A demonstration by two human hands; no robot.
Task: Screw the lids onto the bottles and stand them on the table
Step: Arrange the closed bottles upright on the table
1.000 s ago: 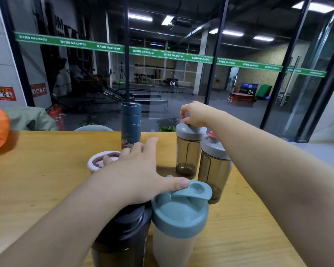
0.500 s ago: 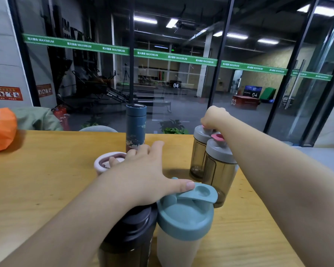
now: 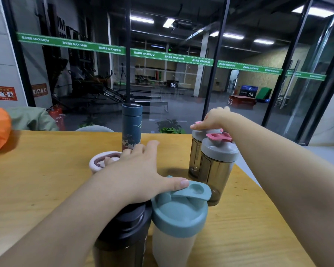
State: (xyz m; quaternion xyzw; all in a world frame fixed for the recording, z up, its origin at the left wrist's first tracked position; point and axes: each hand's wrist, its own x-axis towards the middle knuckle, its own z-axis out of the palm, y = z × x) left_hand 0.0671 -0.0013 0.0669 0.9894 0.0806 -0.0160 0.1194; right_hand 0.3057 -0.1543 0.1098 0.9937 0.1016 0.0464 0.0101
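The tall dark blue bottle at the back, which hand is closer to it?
Left. The left hand lies just in front of the blue bottle; the right hand is off to its right, on a grey lid.

Six bottles upright on the wooden table (image 3: 46,170). Nearest: a black bottle (image 3: 121,241) with a black lid and, touching it on the right, a milky bottle (image 3: 174,245) with a blue-green flip lid (image 3: 179,209). Right: two smoky-brown bottles, the nearer bottle (image 3: 216,178) with a grey lid (image 3: 219,150) and pink tab, the farther bottle (image 3: 194,158) (partly hidden) just behind. Centre rear: a dark blue flask (image 3: 132,126). Left of centre: a pale pink lid (image 3: 102,160), its bottle hidden.
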